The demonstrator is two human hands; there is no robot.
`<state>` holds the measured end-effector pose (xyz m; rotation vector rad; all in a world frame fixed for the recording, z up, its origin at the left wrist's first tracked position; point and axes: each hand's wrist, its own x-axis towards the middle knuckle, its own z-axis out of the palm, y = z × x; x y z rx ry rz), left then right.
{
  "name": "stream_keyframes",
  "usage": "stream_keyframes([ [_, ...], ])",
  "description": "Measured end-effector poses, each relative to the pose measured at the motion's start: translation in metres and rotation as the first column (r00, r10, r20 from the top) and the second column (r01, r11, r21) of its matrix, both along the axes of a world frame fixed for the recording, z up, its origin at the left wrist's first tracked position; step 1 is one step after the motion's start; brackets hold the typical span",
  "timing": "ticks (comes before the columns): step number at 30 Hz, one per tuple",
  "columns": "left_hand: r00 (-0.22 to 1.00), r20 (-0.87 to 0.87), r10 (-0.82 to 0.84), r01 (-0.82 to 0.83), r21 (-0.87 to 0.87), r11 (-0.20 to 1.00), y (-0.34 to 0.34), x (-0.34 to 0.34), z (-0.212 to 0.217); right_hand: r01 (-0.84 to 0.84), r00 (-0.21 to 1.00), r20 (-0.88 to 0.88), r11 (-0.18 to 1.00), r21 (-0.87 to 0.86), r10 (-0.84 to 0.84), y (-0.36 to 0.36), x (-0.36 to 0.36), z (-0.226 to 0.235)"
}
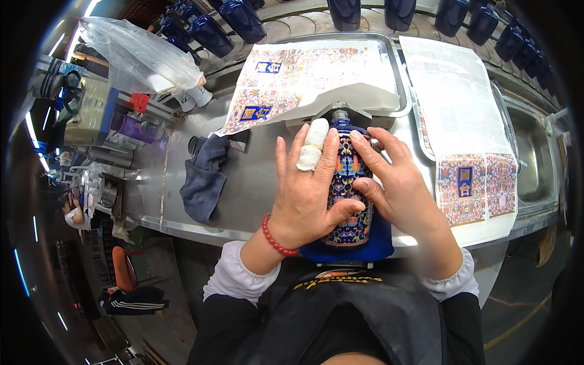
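Note:
A dark blue bottle (348, 165) lies neck-away in front of me, wrapped in a colourful floral pattern. Beneath its near end is a blue pad (380, 240), and a metal bracket (359, 114) surrounds the neck. My left hand (307, 198) rests along the bottle's left side with fingers stretched and apart, thumb across the front. A white wrap (313, 146) covers its middle finger. On the right side, my right hand (401, 173) touches the pattern with spread fingers and thumb. Patterned sheets (267, 91) with a pale backing sheet lie just beyond.
The sheets lie on a metal tray (396, 58). More patterned sheets (450, 115) lie at right, beside a sink (532, 152). A dark cloth (205, 176) sits on the steel bench at left, near a plastic bag (137, 58). Several plain blue bottles (210, 35) line the back.

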<state>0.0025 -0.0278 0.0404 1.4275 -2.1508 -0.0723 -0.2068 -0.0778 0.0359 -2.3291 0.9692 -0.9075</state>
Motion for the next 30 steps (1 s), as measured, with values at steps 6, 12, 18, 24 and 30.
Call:
stream_keyframes([
  [6,1.0,0.01,-0.004,0.003,0.036,0.999,0.006,0.001,-0.002,-0.001,0.999,0.032,1.0,0.009,0.001,0.004,0.001,-0.002],
  [12,0.992,0.126,0.003,-0.003,-0.004,1.0,0.005,0.0,0.004,0.007,1.0,0.022,1.0,-0.012,-0.006,0.005,0.003,-0.002],
  [18,0.995,0.094,-0.015,0.013,0.015,1.0,0.006,0.002,0.0,0.002,1.0,0.021,1.0,-0.019,-0.002,0.005,0.003,-0.004],
  [24,0.994,-0.107,-0.012,0.017,0.043,0.999,0.015,0.0,-0.011,-0.005,0.997,0.072,0.999,0.045,0.002,0.013,-0.001,-0.009],
  [30,0.998,0.046,-0.033,0.032,0.02,0.999,0.016,-0.005,-0.006,-0.005,0.999,0.04,0.999,0.032,0.004,0.015,-0.001,-0.013],
])
